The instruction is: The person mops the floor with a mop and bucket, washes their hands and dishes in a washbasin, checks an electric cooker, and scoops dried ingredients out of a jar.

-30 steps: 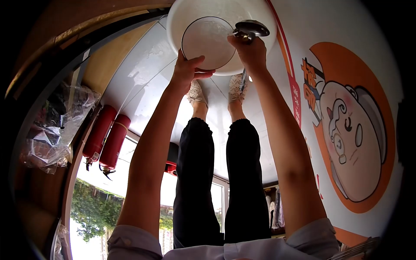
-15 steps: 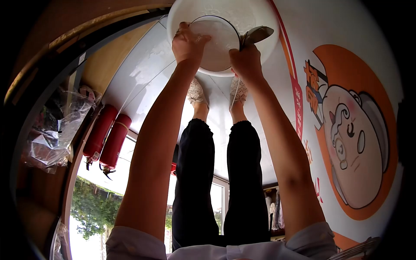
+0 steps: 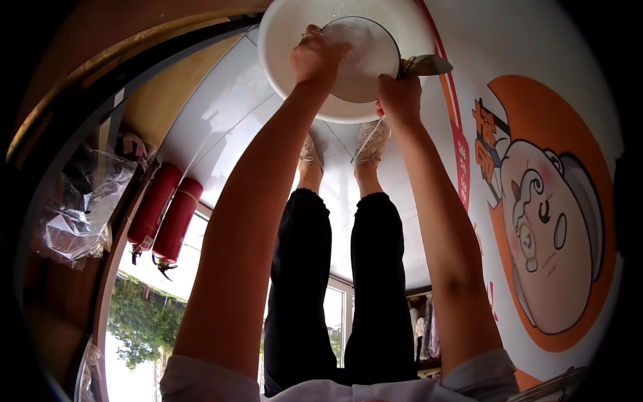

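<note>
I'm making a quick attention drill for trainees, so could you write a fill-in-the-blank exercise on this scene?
1. Of the two, the ____ hand reaches further across the inside of the vessel.
2. The number of red extinguishers in view is ____.
3. The person's trousers are ____.
4. The big circle behind the wall cartoon is ____.

Missing words: left; two; black; orange.

no wording reads clearly for you here. on the wall (image 3: pixel 482 40) at your right, big orange characters (image 3: pixel 483 120) stand beside a cartoon face (image 3: pixel 549 248), not legible with certainty. the red strip (image 3: pixel 461 157) near them carries white characters too small for you to read, as is the pale label (image 3: pixel 146 242) on one fire extinguisher (image 3: pixel 154 208).
</note>
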Demonstrator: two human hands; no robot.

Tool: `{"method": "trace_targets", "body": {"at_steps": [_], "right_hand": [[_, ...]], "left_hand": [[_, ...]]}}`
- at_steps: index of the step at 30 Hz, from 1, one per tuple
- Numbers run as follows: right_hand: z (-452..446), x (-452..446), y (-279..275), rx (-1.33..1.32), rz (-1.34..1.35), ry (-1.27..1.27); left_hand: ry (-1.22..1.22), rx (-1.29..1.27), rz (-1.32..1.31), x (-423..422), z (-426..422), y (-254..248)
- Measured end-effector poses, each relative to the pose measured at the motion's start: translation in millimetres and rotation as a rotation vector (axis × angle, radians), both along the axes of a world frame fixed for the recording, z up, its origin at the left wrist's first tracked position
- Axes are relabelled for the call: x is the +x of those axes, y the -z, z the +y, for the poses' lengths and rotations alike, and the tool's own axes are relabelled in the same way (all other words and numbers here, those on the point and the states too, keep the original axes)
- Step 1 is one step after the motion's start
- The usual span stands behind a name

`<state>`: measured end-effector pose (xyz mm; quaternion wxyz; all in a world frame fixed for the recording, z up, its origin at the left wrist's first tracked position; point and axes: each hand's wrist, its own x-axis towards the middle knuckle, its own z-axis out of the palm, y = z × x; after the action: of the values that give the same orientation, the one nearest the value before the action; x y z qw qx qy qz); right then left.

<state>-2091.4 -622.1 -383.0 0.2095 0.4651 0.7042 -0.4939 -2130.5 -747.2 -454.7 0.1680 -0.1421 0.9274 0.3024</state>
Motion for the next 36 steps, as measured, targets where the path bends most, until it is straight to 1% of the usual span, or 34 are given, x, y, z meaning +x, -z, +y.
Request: {"method": "trace_targets", "body": {"at_steps": [2, 3, 5, 6, 8, 9, 10, 11, 12, 14, 15, 16, 17, 18, 19, 20, 22, 23, 24, 26, 28, 29, 30, 32, 33, 34, 36], "right_hand": [[11, -8, -1, -0.136, -0.149, -0.076], [14, -9, 5, -0.195, -0.186, -0.179], [14, -4, 10, -0.246, -0.183, -0.172], [13, -6, 10, -0.295, -0.173, -0.163], [14, -8, 7, -0.301, -0.152, -0.137], [22, -11, 13, -0.282, -0.183, -0.254], [29, -12, 19, -0.262, -0.219, -0.369], [30, -13, 27, -0.196, -0.215, -0.411], [32, -16, 27, -0.197, -0.213, -0.406], [36, -23, 25, -0.205, -0.104, -0.347], [39, -26, 35, -0.179, -0.117, -0.389], [39, -28, 33, -0.182, -0.115, -0.386], [40, -29, 31, -0.297, -0.046, -0.352], [41, -31, 29, -0.411, 0.021, -0.318], [43, -33, 27, -0.459, 0.037, -0.376], [41, -31, 34, -0.458, 0.037, -0.376], [27, -26, 47, -0.674, 0.216, -0.071], [26, -22, 50, -0.673, 0.218, -0.069], [22, -20, 47, -0.740, 0.167, 0.046], [20, -15, 53, -0.808, 0.117, 0.165], [22, -18, 57, -1.383, 0.078, 0.173], [15, -13, 59, -1.308, 0.084, 0.271], [10, -12, 61, -1.310, 0.084, 0.273], [1, -9, 64, -1.320, 0.207, 0.225], [-10, -9, 57, -1.137, 0.201, 0.311], [-19, -10, 50, -1.136, 0.202, 0.311], [-36, -10, 37, -0.968, 0.230, 0.171]], "left_hand": [[0.481, -0.059, 0.293, -20, -3, -8], [0.482, -0.059, 0.289, -26, -1, -8], [1.139, 0.072, 0.687, -41, 2, -11], [1.242, 0.050, 0.620, -40, 5, -21], [0.918, 0.154, 0.421, -36, -3, -18], [0.922, 0.152, 0.422, -37, -5, -23], [0.723, 0.015, 0.058, -34, -9, -28], [0.507, -0.121, -0.298, -34, -14, -34], [0.500, -0.149, -0.390, -29, -28, -18], [-0.005, 0.356, -0.692, -15, -45, -37], [-0.005, 0.352, -0.693, -7, -48, -46], [-0.099, 0.570, -0.731, 1, -50, -55], [-0.197, 0.787, -0.766, 8, -52, -63], [-0.198, 0.784, -0.771, 15, -52, -70], [-0.230, 0.850, -0.718, 19, -50, -76], [-0.260, 0.917, -0.663, 22, -49, -82], [-0.253, 0.946, -0.640, 25, -47, -91], [-0.169, 0.837, -0.459, 29, -46, -90], [-0.086, 0.723, -0.279, 31, -43, -95], [-0.108, 0.701, -0.299, 35, -40, -106], [-0.071, 0.526, -0.111, 39, -39, -110], [-0.034, 0.461, -0.078, 40, -39, -113], [-0.034, 0.459, -0.079, 43, -40, -114], [0.008, 0.282, 0.119, 47, -40, -114], [-0.020, 0.315, 0.149, 46, -38, -117], [-0.020, 0.316, 0.149, 46, -36, -117], [-0.022, 0.299, 0.268, 44, -30, -116]]}}
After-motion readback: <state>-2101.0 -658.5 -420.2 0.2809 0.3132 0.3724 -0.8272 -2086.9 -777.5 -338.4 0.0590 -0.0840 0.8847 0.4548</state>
